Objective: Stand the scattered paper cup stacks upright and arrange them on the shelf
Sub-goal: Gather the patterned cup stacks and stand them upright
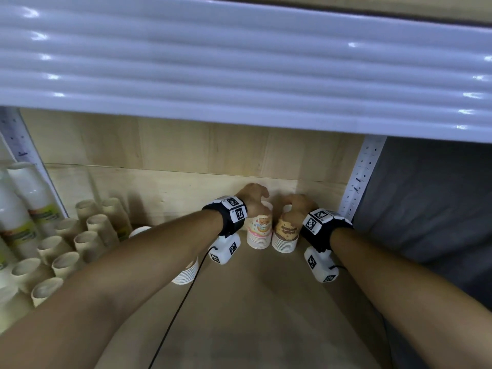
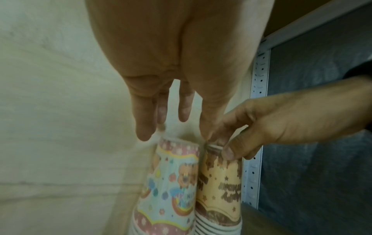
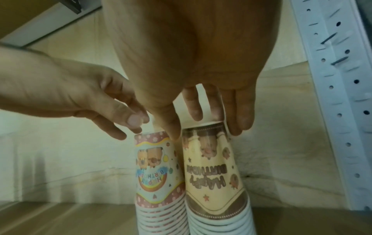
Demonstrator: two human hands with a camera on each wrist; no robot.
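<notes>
Two paper cup stacks stand rim-down side by side near the shelf's back right corner. The pink rainbow stack (image 1: 259,231) (image 2: 171,187) (image 3: 159,174) is on the left and the tan brown stack (image 1: 286,235) (image 2: 221,182) (image 3: 215,174) on the right. My left hand (image 1: 255,197) (image 2: 167,132) (image 3: 128,125) hovers just over the pink stack's top with relaxed fingers and holds nothing. My right hand (image 1: 294,206) (image 3: 203,128) (image 2: 231,143) grips the top of the tan stack, with its thumb between the two stacks and its fingers down the far side.
A third white-rimmed cup stack (image 1: 185,272) stands partly hidden under my left forearm. Several plain kraft cups (image 1: 87,235) and wrapped white cup stacks (image 1: 24,209) crowd the left. A perforated shelf post (image 1: 359,177) and grey cloth (image 1: 426,195) are on the right. A white upper shelf (image 1: 239,62) hangs overhead.
</notes>
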